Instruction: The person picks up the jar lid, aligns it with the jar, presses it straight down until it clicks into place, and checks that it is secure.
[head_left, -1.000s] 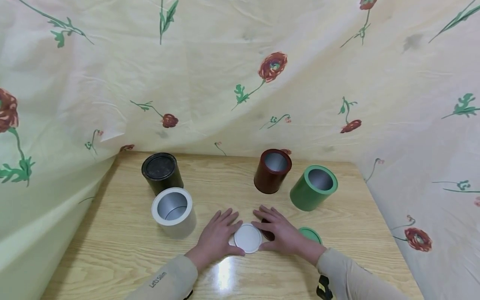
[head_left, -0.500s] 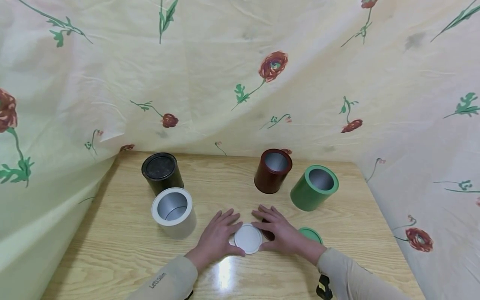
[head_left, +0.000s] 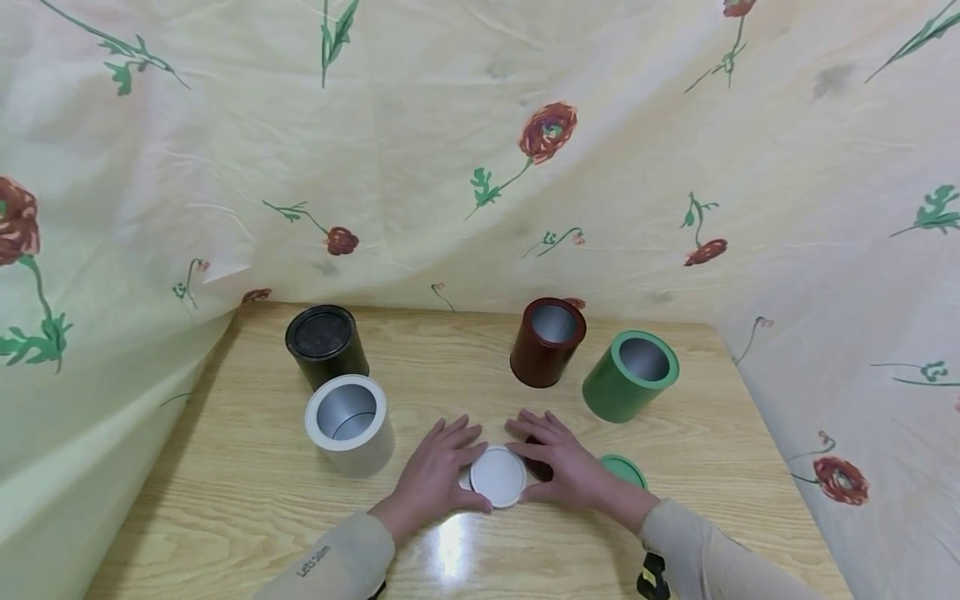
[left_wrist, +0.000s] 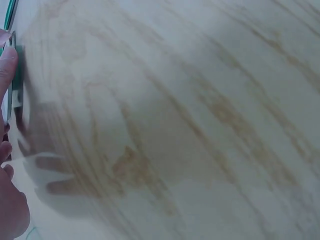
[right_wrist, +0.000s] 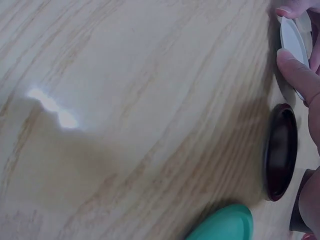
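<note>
Both hands hold a round white lid (head_left: 498, 477) between them, low over the wooden table at its near middle. My left hand (head_left: 437, 471) has thumb and forefinger at the lid's left edge; a pale sliver shows beside it there. On the opposite edge, my right hand (head_left: 564, 468) grips with its thumb and forefinger. In the right wrist view the white lid (right_wrist: 294, 42) is tilted, the right thumb (right_wrist: 295, 70) against its face. A dark red lid (right_wrist: 281, 152) lies partly under the right hand. Beside the right wrist rests a green lid (head_left: 624, 472).
At the left stand a lidded black can (head_left: 327, 354) and, in front of it, an open white can (head_left: 358, 450). An open dark red can (head_left: 542, 354) and an open green can (head_left: 622, 392) stand back right. Flowered cloth (head_left: 420, 167) hangs behind the table (head_left: 262, 500).
</note>
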